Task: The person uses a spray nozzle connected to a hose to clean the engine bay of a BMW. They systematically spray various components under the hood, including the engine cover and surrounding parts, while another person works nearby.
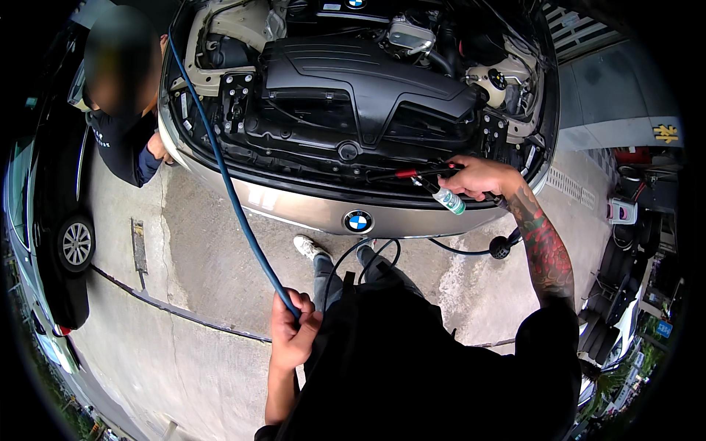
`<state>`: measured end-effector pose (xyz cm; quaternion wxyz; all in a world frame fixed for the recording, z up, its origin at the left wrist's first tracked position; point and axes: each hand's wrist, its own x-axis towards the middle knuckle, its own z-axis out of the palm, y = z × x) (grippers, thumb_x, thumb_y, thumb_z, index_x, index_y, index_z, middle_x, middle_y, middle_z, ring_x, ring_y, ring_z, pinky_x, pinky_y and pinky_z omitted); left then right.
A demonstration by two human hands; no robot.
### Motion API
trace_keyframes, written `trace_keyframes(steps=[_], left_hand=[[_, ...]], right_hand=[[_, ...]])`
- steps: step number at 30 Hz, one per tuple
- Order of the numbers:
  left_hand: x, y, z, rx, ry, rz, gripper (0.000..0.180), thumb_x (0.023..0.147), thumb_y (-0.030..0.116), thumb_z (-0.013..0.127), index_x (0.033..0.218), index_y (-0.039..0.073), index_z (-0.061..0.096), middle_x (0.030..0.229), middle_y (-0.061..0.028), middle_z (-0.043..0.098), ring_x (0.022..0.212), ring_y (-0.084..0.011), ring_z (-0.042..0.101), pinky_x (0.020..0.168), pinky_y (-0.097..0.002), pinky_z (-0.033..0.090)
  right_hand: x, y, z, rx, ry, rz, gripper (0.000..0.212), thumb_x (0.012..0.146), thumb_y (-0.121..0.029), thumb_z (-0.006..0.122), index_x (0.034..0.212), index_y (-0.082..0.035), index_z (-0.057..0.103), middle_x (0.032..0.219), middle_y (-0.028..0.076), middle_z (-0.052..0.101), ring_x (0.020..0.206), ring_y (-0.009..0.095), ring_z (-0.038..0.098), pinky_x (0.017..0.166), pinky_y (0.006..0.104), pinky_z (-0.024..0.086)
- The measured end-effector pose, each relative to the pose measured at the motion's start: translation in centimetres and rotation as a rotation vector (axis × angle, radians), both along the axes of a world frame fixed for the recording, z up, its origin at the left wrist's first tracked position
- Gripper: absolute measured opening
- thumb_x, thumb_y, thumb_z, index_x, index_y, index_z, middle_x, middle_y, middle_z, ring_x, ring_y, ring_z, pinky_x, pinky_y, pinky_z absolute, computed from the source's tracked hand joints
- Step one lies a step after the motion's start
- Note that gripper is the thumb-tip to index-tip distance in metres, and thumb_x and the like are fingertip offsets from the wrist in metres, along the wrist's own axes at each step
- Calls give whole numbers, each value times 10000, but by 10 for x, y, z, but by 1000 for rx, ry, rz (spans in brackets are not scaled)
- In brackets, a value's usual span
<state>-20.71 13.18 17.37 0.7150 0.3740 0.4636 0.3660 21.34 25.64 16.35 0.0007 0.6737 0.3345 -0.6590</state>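
My left hand (293, 327) is closed around a blue hose (234, 195), which stretches up along the left side of the open engine bay. My right hand (482, 178) is wrapped around a red and black spray gun (407, 174) at the front edge of the bay. A small clear bottle with green on it (449, 201) hangs below the gun. The gun's thin black end points left over the front panel. Facing me is a car front (294, 203) in champagne colour, its grey engine cover (316, 70) exposed.
A co-worker (121, 140) crouches at the car's left front corner, one hand near the bodywork. Dark hose loops (379, 253) hang by my legs, next to a black round fitting (500, 248). A black car (55, 191) stands far left. Tyres (612, 294) and equipment line the right.
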Motion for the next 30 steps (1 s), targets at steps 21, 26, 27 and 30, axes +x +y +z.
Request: trace_keyframes(steps=[21, 26, 27, 30], left_hand=[[-31, 18, -2, 186, 60, -273, 366, 804, -128, 599, 978, 103, 376, 772, 18, 396, 665, -84, 370, 641, -238, 334], [-42, 31, 1, 251, 86, -315, 342, 812, -66, 648, 949, 91, 377, 676, 15, 375, 585, -108, 399, 550, -272, 329], [-45, 33, 0, 270, 92, -316, 338, 813, -49, 661, 940, 84, 376, 645, 12, 367, 551, -116, 403, 517, -280, 326], [-56, 34, -4, 281, 88, -340, 337, 813, -45, 663, 939, 80, 376, 633, 9, 359, 530, -117, 401, 500, -281, 322]], right_hand=[[-205, 154, -37, 167, 42, 388, 333, 926, -281, 619, 1084, -3, 525, 583, -29, 450, 369, 76, 336, 342, 274, 255], [-251, 186, -50, 240, 19, 358, 240, 933, -241, 610, 949, -12, 539, 588, -17, 449, 358, 73, 341, 321, 272, 247], [-258, 193, -56, 281, 4, 388, 383, 927, -332, 573, 698, -29, 519, 546, -16, 427, 365, 112, 383, 345, 304, 267], [-287, 209, -56, 312, -12, 396, 384, 927, -326, 571, 694, -27, 517, 557, -1, 433, 383, 117, 402, 361, 310, 287]])
